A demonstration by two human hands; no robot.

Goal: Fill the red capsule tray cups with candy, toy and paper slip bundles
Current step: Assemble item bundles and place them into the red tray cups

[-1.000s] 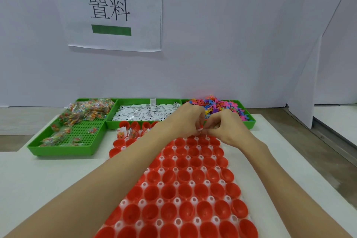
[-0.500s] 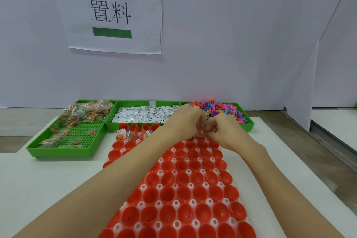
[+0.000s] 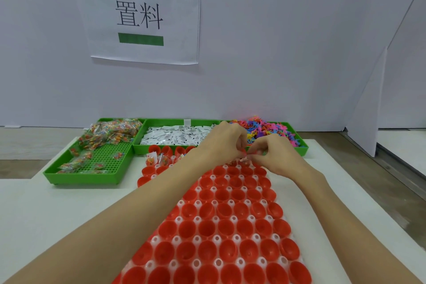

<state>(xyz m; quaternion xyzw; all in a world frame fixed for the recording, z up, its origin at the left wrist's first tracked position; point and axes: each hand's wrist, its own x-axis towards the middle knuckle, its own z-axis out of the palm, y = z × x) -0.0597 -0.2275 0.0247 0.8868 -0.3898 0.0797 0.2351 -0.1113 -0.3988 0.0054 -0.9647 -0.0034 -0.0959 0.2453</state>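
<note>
While both hands meet over the far rows of the red capsule tray (image 3: 230, 219), the left hand (image 3: 224, 143) and right hand (image 3: 275, 154) pinch a small bundle (image 3: 244, 158) between curled fingers. Risk, I'd say: a loose pinch drops pieces between cups.

left hand (image 3: 227, 143) and right hand (image 3: 274, 155) pinching small bundle (image 3: 244, 158), red capsule tray (image 3: 221, 221)

Three green bins (image 3: 92, 175) line the back: one of candy, one of paper slips, one of toys. One red capsule tray (image 3: 230, 214) lies before them, under two hands.
</note>
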